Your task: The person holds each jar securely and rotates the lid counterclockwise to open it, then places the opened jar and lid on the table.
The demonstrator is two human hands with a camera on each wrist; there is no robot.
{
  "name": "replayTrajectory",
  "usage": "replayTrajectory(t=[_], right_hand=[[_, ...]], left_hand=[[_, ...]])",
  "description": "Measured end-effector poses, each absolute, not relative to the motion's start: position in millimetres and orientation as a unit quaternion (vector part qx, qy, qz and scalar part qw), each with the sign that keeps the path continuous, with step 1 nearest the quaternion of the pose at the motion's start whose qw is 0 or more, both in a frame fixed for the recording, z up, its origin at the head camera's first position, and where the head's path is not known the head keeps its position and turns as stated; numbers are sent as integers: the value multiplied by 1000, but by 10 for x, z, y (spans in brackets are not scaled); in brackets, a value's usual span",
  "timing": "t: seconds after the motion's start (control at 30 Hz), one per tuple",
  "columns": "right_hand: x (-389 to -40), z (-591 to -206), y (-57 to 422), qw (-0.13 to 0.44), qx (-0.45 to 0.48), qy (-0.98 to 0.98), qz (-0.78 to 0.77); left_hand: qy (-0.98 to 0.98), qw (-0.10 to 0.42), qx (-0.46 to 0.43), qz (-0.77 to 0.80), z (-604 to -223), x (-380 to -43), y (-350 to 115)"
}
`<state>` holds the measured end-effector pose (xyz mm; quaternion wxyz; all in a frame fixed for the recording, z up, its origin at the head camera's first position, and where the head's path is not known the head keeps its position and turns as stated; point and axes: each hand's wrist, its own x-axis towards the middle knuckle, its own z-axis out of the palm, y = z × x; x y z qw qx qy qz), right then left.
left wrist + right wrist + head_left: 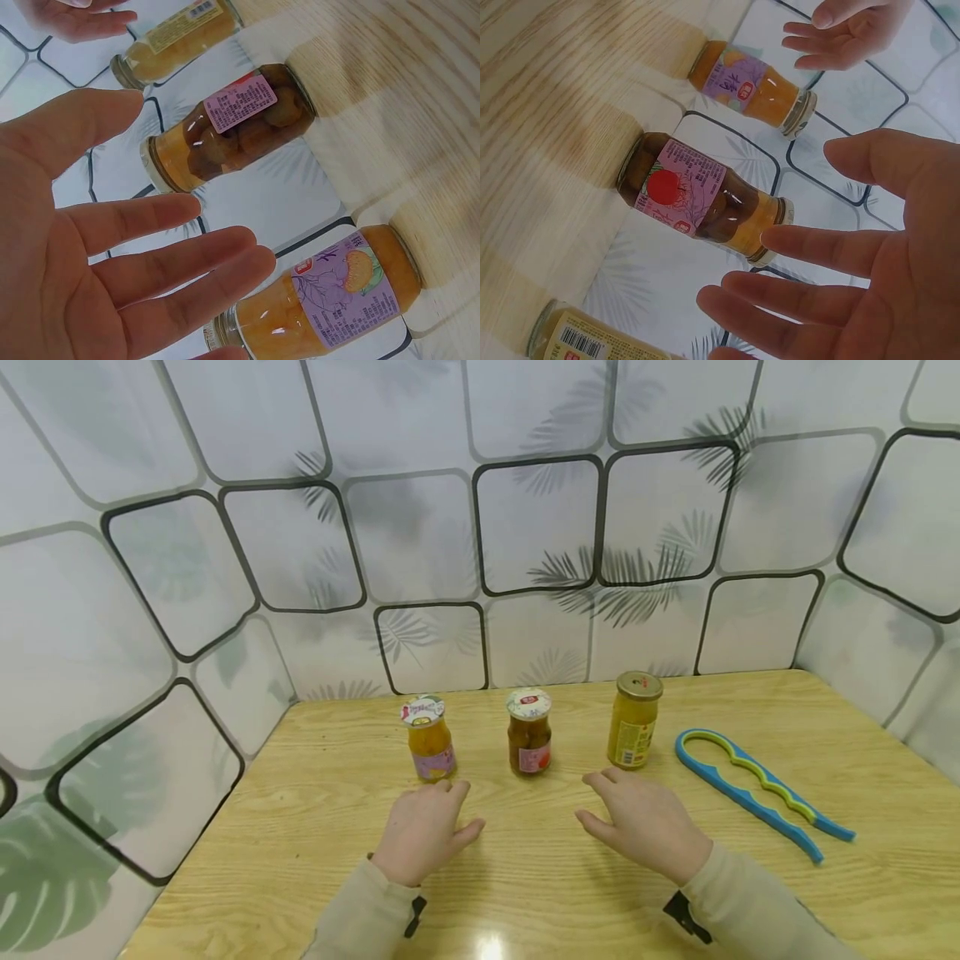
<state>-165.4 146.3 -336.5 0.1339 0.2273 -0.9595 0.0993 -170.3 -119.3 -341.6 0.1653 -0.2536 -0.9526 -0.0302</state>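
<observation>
Three lidded glass jars stand in a row on the wooden table. At the left is a jar of orange fruit with a purple label; my left hand hovers just in front of it, fingers extended, holding nothing. The middle jar of dark fruit has a pink label with a red fruit picture and stands between both hands. On the right, a taller yellow jar with a gold lid is nearest my right hand, whose fingers are spread and hold nothing. Both wrist views show the palms with relaxed fingers, apart from the jars.
A blue and green jar opener with two wavy handles lies at the right of the table. Behind and at both sides rises a white wall covering with grey outlines and leaf prints.
</observation>
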Motion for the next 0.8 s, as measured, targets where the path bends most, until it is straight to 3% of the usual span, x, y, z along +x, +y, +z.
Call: replayTrajectory(t=[0.17, 0.8], right_hand=[[-1667, -3360, 1453, 119, 220, -963, 101], [-1792, -3344, 1647, 105, 192, -969, 113]], left_hand=[[-956, 159, -243, -34, -3408, -1704, -1209], [-924, 261, -133, -245, -3298, -2050, -1434]])
